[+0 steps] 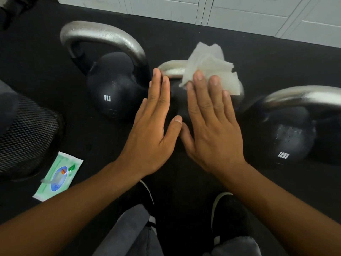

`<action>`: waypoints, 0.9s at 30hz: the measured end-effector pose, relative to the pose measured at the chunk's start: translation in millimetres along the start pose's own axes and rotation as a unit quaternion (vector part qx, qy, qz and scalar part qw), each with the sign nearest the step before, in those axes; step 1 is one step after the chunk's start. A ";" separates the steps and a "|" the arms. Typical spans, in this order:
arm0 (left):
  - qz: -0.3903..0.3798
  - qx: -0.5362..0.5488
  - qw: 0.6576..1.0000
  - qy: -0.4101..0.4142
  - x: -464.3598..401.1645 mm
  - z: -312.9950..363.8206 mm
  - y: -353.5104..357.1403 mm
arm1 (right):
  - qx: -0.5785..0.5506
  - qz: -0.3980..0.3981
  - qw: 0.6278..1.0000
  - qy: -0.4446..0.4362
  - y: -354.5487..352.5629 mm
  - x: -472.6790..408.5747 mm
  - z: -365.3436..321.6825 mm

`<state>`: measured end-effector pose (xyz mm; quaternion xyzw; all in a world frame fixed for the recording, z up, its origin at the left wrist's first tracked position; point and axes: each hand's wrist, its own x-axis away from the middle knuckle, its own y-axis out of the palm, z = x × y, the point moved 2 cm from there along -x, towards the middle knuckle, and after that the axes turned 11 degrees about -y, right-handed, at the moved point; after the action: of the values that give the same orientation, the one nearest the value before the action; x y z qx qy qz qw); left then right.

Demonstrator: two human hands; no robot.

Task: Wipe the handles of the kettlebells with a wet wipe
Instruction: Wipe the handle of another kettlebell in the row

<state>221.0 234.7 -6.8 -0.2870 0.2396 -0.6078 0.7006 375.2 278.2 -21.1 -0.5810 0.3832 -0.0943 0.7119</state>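
Both hands flat w/ straight fingers over middle kettlebell (175, 100): right hand (212, 130) presses wet wipe (210, 69) on its handle (171, 70), left hand (153, 130) holds nothing.

I've got three black kettlebells with silver handles: the 8KG kettlebell (112, 93) left, 12KG kettlebell (287, 137) right, and the crumpled white wet wipe (212, 69) draped over the middle kettlebell's handle (171, 70)

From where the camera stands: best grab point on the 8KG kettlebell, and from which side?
Judged from this view, grip the 8KG kettlebell by the top of its silver handle, coming from above. The loop stands upright and open, with room for fingers between arch and black body. Its left side is free; the left hand and middle kettlebell's handle crowd the right.
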 end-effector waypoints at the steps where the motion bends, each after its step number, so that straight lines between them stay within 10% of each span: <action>1: 0.000 0.001 1.000 0.000 -0.1 -0.2 0.1 | 0.012 -0.004 1.000 -0.008 -0.1 -1.4 1.2; 15: 0.024 0.017 0.999 0.012 0.7 -2.4 -5.1 | 0.011 -0.010 1.000 -0.003 -4.9 -1.1 2.5; 27: 0.048 -0.070 0.976 0.201 -12.3 28.6 0.5 | -0.176 0.030 0.984 -0.021 -14.6 8.8 9.5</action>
<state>239.1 250.1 13.3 -0.1953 0.4313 -0.6002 0.6447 392.1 275.7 -11.5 -0.6870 0.3961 0.0086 0.6091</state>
